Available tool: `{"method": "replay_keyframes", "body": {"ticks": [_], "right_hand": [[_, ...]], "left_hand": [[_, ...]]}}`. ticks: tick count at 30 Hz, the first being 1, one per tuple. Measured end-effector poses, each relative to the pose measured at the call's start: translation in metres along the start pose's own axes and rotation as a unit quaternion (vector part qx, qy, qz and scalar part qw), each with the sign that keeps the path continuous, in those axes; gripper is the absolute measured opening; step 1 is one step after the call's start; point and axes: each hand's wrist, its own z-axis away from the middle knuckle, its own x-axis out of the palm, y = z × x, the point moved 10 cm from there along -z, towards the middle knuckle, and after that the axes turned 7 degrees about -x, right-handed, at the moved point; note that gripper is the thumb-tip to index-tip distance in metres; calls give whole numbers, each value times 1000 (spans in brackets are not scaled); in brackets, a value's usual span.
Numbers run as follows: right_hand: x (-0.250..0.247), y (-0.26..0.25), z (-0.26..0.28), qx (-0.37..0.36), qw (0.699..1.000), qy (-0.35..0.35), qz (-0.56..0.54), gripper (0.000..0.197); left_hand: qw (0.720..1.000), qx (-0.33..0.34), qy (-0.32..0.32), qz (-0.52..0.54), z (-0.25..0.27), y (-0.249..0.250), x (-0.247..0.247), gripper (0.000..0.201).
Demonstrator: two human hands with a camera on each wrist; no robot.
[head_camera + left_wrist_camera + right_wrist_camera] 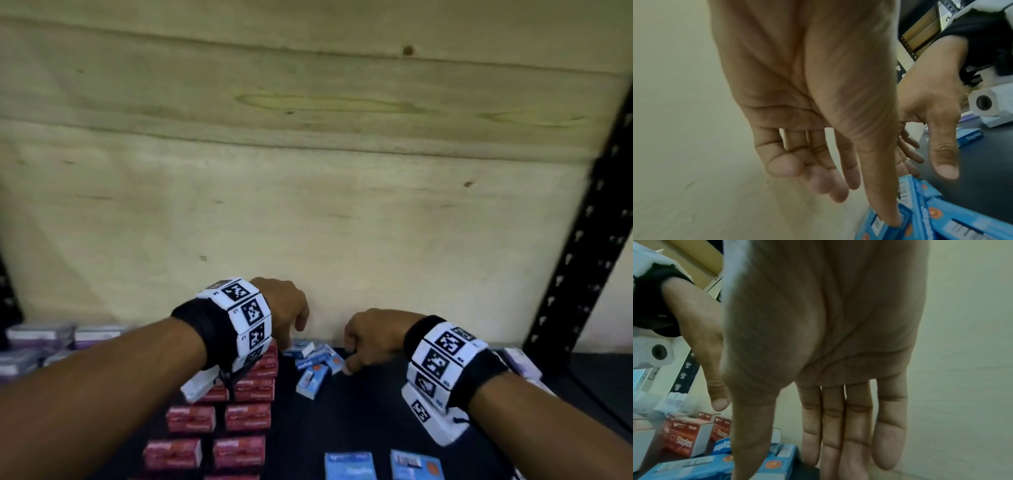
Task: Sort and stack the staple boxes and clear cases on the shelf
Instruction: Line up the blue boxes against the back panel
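Observation:
Several blue staple boxes (317, 365) lie jumbled at the back of the dark shelf (359, 414). My left hand (289, 313) hangs over their left end, fingers relaxed; in the left wrist view the thumb (885, 203) tip touches a blue box (941, 225). My right hand (358, 347) hovers at the pile's right end with straight fingers (834, 426), holding nothing, its thumb above the blue boxes (777, 457). Red staple boxes (253, 383) stand stacked in rows to the left, under my left wrist. Two more blue boxes (349, 466) lie flat at the front.
Clear cases (41, 337) with purple inserts sit at the far left, and more (520, 359) at the right behind my right wrist. A plywood back wall (308, 171) closes the shelf. A black perforated upright (582, 257) stands at the right.

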Motion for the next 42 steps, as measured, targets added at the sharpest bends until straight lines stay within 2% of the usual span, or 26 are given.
{"method": "replay_keyframes", "body": {"ticks": [6, 9, 13, 19, 24, 27, 30, 37, 42], "right_hand": [[-1, -4, -16, -9, 1000, -9, -6, 54], [-6, -10, -19, -31, 999, 19, -19, 51], [-8, -18, -22, -60, 997, 27, -40, 51], [-6, -23, -24, -89, 991, 35, -95, 37], [-12, -6, -3, -68, 993, 40, -93, 32], [-10, 20, 12, -37, 996, 24, -76, 31], [2, 48, 24, -12, 994, 3, -111, 34], [8, 79, 41, 5, 992, 35, -118, 24], [6, 87, 42, 15, 995, 48, -87, 17]], "left_hand": [[999, 37, -26, -19, -10, 14, 2, 58], [998, 36, -32, -26, -15, 18, 8, 60], [999, 26, -27, -32, -22, 19, 16, 51], [999, 19, -20, -21, -21, 14, 21, 36], [999, 40, -21, 1, -14, 16, 17, 39], [998, 65, -12, 18, -11, 25, 8, 36], [996, 86, -5, 31, -13, 40, -2, 38], [989, 111, -40, 89, -28, 79, -2, 37], [993, 107, 9, 59, -34, 96, -11, 33]]}}
